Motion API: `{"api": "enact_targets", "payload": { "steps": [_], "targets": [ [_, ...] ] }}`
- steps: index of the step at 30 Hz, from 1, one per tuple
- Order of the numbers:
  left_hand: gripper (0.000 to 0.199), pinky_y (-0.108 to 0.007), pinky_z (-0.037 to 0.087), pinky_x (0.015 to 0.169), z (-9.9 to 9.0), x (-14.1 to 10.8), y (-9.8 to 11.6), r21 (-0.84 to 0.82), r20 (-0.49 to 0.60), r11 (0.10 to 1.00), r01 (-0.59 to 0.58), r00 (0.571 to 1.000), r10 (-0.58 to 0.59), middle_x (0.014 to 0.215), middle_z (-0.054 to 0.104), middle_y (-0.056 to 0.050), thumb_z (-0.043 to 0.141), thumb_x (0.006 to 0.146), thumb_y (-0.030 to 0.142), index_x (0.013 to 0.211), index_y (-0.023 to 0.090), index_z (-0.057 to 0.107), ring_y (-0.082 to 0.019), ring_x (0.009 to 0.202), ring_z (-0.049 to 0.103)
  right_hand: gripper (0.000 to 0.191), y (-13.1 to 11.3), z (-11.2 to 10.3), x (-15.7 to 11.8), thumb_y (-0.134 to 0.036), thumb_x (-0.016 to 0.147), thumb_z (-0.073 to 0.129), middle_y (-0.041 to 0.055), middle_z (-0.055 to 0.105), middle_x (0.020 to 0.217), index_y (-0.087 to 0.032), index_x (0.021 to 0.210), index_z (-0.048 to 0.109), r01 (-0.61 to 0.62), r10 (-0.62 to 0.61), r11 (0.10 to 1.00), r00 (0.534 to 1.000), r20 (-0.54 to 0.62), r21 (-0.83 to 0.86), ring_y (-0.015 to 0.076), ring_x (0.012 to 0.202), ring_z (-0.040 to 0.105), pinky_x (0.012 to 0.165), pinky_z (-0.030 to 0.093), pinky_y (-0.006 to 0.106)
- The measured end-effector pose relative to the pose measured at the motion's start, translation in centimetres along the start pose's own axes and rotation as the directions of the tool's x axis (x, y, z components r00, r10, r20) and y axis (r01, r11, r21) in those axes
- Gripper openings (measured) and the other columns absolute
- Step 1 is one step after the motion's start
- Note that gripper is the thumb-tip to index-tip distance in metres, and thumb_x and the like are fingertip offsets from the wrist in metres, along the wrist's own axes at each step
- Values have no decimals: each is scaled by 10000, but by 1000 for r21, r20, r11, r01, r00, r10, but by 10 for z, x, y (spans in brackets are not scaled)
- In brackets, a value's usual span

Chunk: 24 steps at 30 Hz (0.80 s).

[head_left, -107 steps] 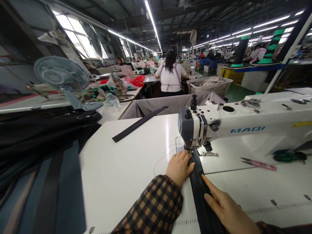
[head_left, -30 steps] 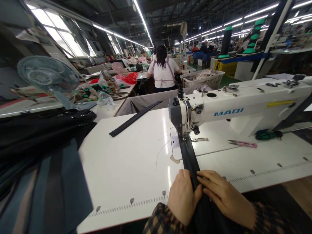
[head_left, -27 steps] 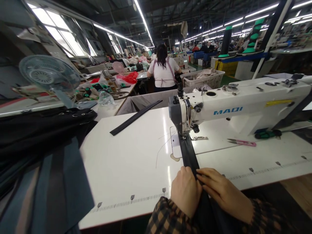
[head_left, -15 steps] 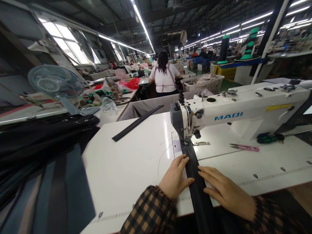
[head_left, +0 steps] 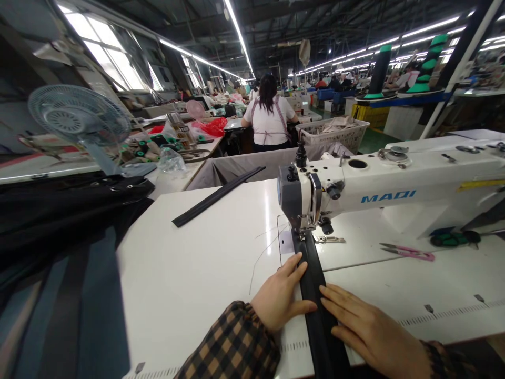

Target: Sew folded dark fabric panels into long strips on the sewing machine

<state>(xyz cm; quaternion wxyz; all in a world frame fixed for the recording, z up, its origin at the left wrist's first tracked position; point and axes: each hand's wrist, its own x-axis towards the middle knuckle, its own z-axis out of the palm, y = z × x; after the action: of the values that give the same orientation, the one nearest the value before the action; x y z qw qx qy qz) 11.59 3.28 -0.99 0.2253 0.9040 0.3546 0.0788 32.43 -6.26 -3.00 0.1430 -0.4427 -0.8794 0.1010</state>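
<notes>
Lettering (head_left: 389,197) in slanted blue capitals, which reads as MAQI, runs along the white metal arm of the industrial sewing machine (head_left: 351,181). Black measuring marks (head_left: 294,346) line the near part of the glossy white worktable (head_left: 185,268), with small dark tags (head_left: 429,309) whose figures are too small to read. Under the machine's grey-fronted head, a long, flat strip of black material (head_left: 315,273) runs from the metal presser foot (head_left: 302,236) toward the wearer and out at the bottom of the view. The left hand (head_left: 278,300), in a brown-and-black checked sleeve (head_left: 236,342), has its fingers spread, the index and middle fingertips on the strip's left edge and the thumb held well apart, its tip lying on the strip nearer the wearer. The right hand (head_left: 371,326) is also unclosed: its fingers stretch forward, close together, with their tips on the strip's right edge and the thumb a little apart from them. Pale loose thread (head_left: 258,263) curls on the table left of the machine head. Pink-handled metal thread snips (head_left: 408,252) lie right of the strip, below the arm, and a second, shorter black strip (head_left: 219,197) lies slantwise at the table's far edge.
</notes>
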Motion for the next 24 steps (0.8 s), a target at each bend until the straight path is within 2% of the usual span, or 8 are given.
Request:
{"api": "enact_targets", "payload": {
  "steps": [5,11,18,24],
  "targets": [
    [585,-335,323,1011,-2,-2,9,-28,-11,999,36,999,-36,1379,287,-73,588,730,376,1252,196,395,-211,1234,311,441,5,5,4,-243,856,433,44,339,1351,-159,1284,367,0,1,1000,998,-67,18,180,1240,285,1013,308,292],
    [425,-317,376,976,8,-5,15,-1,-92,1000,5,996,-5,1339,366,-46,487,803,228,1223,210,421,-182,1221,327,451,7,4,11,-238,867,403,50,282,1378,-131,1299,333,12,-13,999,1000,-25,-38,190,1260,238,1019,300,311],
    [380,-324,368,979,12,2,14,89,-114,996,-3,993,13,1334,372,-84,428,819,159,1199,160,427,-183,1233,295,444,11,1,22,-238,852,427,61,335,1353,-129,1279,369,-6,5,1000,999,-50,-10,190,1253,257,1017,309,318],
    [369,-342,384,966,13,7,11,88,-135,996,-7,991,19,1327,382,-85,426,816,155,1184,176,431,-193,1229,300,446,13,-1,26,-226,845,432,84,360,1337,-115,1274,377,4,-4,1000,997,-75,3,198,1248,268,1017,311,329]
  ]
}}
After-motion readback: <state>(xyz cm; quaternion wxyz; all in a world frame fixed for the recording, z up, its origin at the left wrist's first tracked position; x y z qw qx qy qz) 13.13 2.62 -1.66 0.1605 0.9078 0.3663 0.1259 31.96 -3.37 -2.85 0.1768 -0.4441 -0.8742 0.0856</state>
